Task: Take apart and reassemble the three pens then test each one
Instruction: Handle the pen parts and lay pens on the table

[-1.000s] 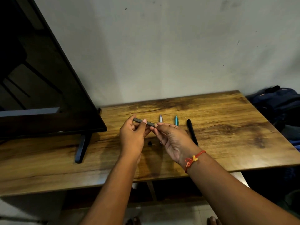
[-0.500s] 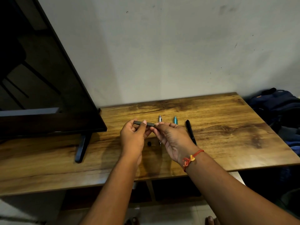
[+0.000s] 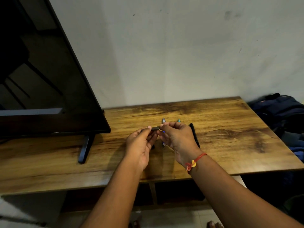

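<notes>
Looking down from the head camera, both forearms reach over a wooden table (image 3: 230, 137) and meet above its middle. The left hand (image 3: 139, 143) pinches a dark grey pen barrel (image 3: 154, 128) between thumb and curled fingers, holding it roughly level above the tabletop. The right hand (image 3: 177, 139) pinches the barrel's right end with thumb and fingertips, its other fingers curled in. How much of the barrel lies inside either hand cannot be told.

Three more pens lie on the table behind and under the hands, pointing roughly away from the person. A silver pen (image 3: 163, 120) with blue markings shows its far end above the knuckles and its tip in the gap between the two hands. A teal pen (image 3: 178, 120) shows only its far end over the right hand. A black pen (image 3: 195, 137) lies just to the right of that hand, mostly in view. A small dark piece (image 3: 153, 147) sits on the wood beside the left hand, too hidden to identify.

A red and yellow thread (image 3: 195, 162) is tied round the right wrist. A dark television (image 3: 49, 79) stands at the table's left on a stand foot (image 3: 84, 148). A dark blue bag (image 3: 279, 111) lies past the right edge
</notes>
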